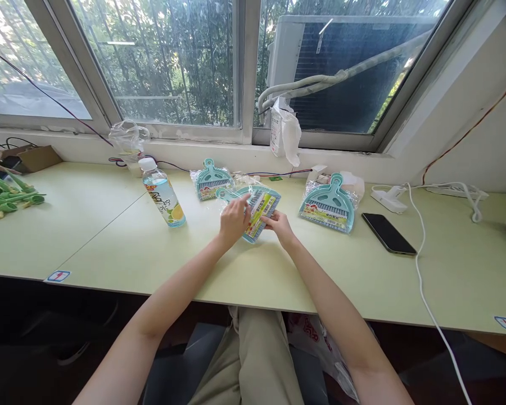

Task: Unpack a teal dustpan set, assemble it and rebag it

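Desk point(109, 236) first, since it is carrying everything: pale green and running under the window, with the drink bottle point(163, 197) standing upright on it as the handiest landmark. Just to the right of the bottle, the person is working a bagged dustpan set point(259, 211) with both hands, and the risks I am seeing are starting there. The wrapper is looking slick and crinkly (it is catching the window light), so a grip on it is likely to be slipping, and a sharp tug could be sending the pack skidding toward the bottle, which is tall enough to be tipping over. Farther right of the bottle, a second bagged set point(329, 203) is lying flat, and beyond it a dark phone point(388, 233) with a white cable point(421, 264) trailing off the desk edge; an elbow swinging out could be snagging that cable. A third bagged set point(213, 181) is lying behind and right of the bottle, near the sill.

The left hand point(235, 216) is resting on top of the pack's left half, fingers curled down onto the plastic. The right hand point(280, 225) is pinching the pack's near right edge, thumb and fingers closed on the wrapper. The pack is lying flat on the desk, spanning between them, touching both. Far left of the bottle, green plastic pieces point(8, 197) are lying heaped, well apart from the hands.
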The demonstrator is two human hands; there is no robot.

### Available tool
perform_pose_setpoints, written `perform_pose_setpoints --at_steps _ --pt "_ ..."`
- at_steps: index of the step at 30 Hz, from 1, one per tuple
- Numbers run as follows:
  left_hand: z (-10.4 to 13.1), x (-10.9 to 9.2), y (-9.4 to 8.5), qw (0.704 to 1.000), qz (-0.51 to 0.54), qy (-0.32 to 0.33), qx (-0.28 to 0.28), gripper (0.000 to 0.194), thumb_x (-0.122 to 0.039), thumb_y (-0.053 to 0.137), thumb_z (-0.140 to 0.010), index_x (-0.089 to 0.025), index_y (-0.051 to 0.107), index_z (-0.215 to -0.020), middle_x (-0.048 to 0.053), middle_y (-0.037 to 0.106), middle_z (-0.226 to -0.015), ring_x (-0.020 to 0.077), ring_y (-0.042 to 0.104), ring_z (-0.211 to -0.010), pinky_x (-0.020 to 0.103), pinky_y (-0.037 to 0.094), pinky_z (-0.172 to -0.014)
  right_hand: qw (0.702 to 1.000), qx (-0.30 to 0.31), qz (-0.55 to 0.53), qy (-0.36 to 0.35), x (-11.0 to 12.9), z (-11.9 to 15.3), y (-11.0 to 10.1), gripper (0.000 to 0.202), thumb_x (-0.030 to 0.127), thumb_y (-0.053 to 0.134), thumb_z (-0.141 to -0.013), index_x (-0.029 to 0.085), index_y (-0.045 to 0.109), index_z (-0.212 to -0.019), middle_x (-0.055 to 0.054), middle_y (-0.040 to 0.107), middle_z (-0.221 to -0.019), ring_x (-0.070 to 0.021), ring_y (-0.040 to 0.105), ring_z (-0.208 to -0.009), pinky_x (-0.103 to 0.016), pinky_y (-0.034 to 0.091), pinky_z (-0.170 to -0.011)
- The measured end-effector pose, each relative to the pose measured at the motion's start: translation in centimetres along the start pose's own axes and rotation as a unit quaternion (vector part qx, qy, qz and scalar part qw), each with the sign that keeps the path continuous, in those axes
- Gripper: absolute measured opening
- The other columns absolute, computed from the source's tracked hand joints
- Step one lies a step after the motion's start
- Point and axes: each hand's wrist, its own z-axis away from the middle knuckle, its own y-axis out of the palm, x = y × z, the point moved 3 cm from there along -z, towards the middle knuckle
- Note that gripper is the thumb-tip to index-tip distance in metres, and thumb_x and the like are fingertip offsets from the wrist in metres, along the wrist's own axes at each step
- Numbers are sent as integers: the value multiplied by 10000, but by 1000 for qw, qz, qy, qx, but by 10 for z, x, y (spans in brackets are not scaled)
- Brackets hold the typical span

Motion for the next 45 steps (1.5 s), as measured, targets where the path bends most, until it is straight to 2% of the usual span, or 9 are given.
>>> perform_pose_setpoints --at_steps 4,6,9,13,23,28,32,37,45 --pt "-3 17 -13 967 65 -164 -182 574 -383 449 -913 -172 253 -1411 177 338 -1445 259 266 -1387 448 280 -1095 998 -35 -37 -23 4 -1 -5 376 374 788 -620 172 627 -893 -65 726 -910 -224 687 -857 -417 581 -809" --pt "-5 28 -9 938 154 -239 -200 691 -407 507 -889 -175 159 -1439 187 271 -1484 251 231 -1410 442 298 -1098 997 -44 -60 -38 5 -2 -7 390 383 787 -621 171 622 -903 -67 725 -916 -231 686 -884 -425 571 -835" --pt "-11 33 13 889 359 -279 -55 640 -450 462 -915 -198 190 -1436 168 421 -1414 225 451 -1290 396 445 -996 994 -53 -79 -48 6 -2 -8 392 383 788 -619 174 613 -901 -63 723 -905 -228 684 -887 -423 567 -844" --pt "-8 17 36 780 544 -268 155 494 -488 402 -934 -148 468 -1286 139 628 -1211 201 637 -1055 337 542 -869 993 -66 -87 -46 6 -2 -8 395 384 786 -618 177 606 -901 -63 718 -923 -221 678 -895 -411 564 -848" --pt "4 -12 23 662 649 -207 312 573 -477 598 -832 -201 478 -1320 153 530 -1352 264 642 -1064 387 541 -856 988 -95 -88 -87 10 -4 -15 413 439 746 -643 188 584 -928 -76 689 -1002 -233 663 -950 -395 563 -838" --pt "7 -17 27 644 657 -180 349 530 -524 505 -874 -214 513 -1303 157 504 -1379 269 565 -1186 403 500 -915 983 -110 -115 -88 11 -3 -16 379 399 751 -634 187 580 -898 -74 688 -1002 -221 662 -945 -378 557 -861" --pt "0 -8 33 683 661 -186 249 500 -491 440 -912 -198 499 -1313 131 506 -1384 233 533 -1224 384 473 -967 982 -116 -128 -76 8 -4 -14 407 377 768 -615 186 586 -925 -72 686 -1017 -222 656 -967 -385 556 -871" --pt "-3 3 39 702 654 -239 152 497 -393 620 -813 -140 532 -1232 134 608 -1258 239 598 -1127 375 494 -944 985 -101 -126 -64 2 -5 -10 417 391 788 -605 186 596 -913 -61 701 -965 -225 662 -947 -398 563 -860" --pt "4 -4 42 680 663 -249 189 515 -431 655 -782 -145 526 -1190 131 663 -1115 209 685 -851 369 568 -766 983 -103 -136 -74 5 -4 -12 381 380 807 -580 177 624 -846 -44 715 -878 -217 677 -848 -395 583 -801"
